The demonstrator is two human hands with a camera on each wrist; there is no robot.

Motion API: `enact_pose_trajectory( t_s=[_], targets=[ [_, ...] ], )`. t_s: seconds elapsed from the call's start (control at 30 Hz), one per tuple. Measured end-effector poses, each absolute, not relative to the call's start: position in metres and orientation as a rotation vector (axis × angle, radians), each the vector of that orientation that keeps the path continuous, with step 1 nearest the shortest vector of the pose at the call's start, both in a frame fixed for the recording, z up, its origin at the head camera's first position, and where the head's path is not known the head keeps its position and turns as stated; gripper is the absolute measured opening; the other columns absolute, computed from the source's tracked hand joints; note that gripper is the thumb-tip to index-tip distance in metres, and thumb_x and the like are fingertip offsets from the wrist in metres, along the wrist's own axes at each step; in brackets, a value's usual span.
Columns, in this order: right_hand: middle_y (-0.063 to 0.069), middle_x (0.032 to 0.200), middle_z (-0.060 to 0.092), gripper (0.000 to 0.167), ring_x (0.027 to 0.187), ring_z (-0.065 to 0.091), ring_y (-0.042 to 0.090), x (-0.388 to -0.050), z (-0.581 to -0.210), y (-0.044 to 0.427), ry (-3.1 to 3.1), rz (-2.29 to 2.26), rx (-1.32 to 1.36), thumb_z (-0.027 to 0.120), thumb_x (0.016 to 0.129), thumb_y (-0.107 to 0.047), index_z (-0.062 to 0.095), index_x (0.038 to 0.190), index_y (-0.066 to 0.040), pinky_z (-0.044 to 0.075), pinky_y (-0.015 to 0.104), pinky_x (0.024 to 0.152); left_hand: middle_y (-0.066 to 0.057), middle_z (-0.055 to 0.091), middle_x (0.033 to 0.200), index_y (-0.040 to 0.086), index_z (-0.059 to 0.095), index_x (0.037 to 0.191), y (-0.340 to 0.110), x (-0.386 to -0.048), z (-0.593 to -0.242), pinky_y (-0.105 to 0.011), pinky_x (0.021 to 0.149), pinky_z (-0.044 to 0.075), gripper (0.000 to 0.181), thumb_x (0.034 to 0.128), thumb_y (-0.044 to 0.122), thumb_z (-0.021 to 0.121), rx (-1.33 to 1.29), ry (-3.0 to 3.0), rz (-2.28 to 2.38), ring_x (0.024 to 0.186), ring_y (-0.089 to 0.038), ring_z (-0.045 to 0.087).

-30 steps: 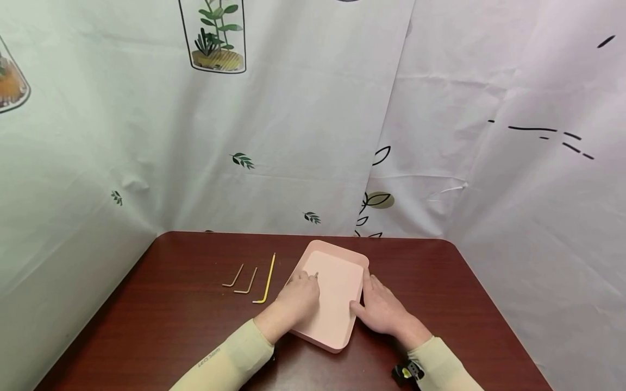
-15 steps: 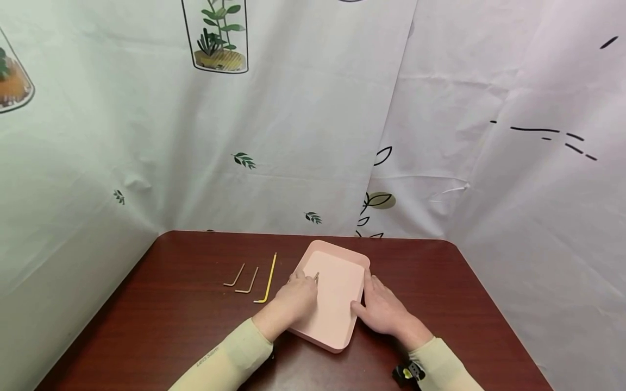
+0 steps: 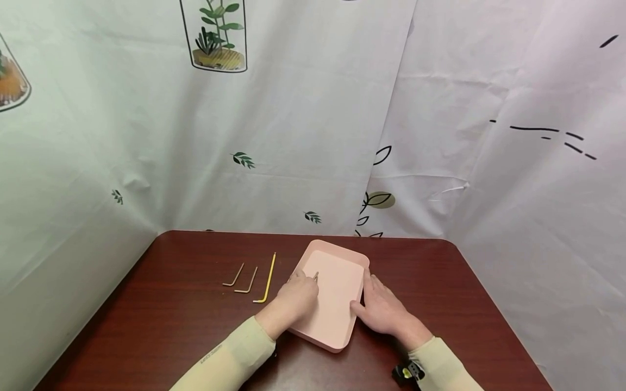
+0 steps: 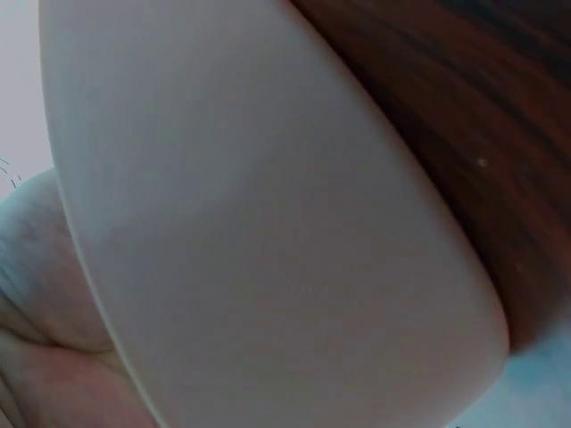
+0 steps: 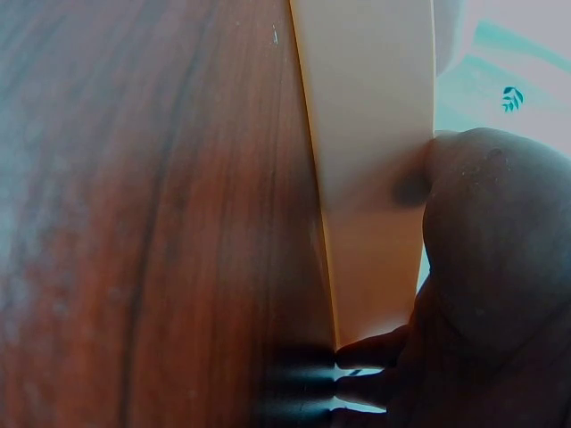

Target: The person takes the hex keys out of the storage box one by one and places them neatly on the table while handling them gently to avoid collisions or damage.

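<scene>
In the head view a pink rectangular tray lies slanted on the table. My left hand reaches over its left rim, fingers curled down inside and pinching a small metal hex key. Only a short end of that key shows; the hand hides the rest. Against the tray's right wall rests my right hand, fingers straight along the outside and thumb at the rim. The left wrist view is mostly filled by the tray's outer wall, which hides the left fingertips. Fingers of the right hand touch the wall in the right wrist view.
Left of the tray lie two metal hex keys and a longer yellow hex key, side by side on the dark red-brown table. A white printed curtain hangs behind and at both sides.
My left hand has shifted very slightly within the tray, and a little more of the hex key's end shows than a second ago. The right hand and tray stay put.
</scene>
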State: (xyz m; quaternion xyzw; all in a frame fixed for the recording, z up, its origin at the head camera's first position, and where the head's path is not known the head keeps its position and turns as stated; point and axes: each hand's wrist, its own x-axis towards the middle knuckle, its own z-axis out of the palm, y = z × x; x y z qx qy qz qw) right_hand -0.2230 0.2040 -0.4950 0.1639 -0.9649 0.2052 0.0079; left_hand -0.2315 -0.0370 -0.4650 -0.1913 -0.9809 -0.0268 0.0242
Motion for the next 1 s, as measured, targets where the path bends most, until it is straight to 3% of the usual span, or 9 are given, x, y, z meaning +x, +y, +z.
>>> enact_pose_trajectory(
  t_s=[0.67,1.0],
  targets=[
    [0.041,0.169,0.035,0.092,0.157,0.038,0.055,-0.224,-0.496,0.203,-3.032,0.636,0.493,0.065,0.105,-0.029,0.017,0.167,0.019,0.037,0.064,0.124,-0.023,0.062,0.096,-0.006,0.069,0.098,-0.038,-0.235,-0.467,-0.05,0.068,0.063,0.016,0.1072,0.005,0.063,-0.534,-3.082,-0.237,0.088,-0.029,0.063],
    [0.041,0.167,0.037,0.094,0.156,0.039,0.055,-0.224,-0.495,0.204,-3.009,0.665,0.513,0.066,0.103,-0.029,0.016,0.168,0.019,0.038,0.064,0.123,-0.022,0.061,0.099,-0.004,0.068,0.098,-0.041,-0.25,-0.498,-0.049,0.063,0.061,0.017,0.1036,0.012,0.069,-0.544,-3.039,-0.233,0.085,-0.028,0.06]
  ],
)
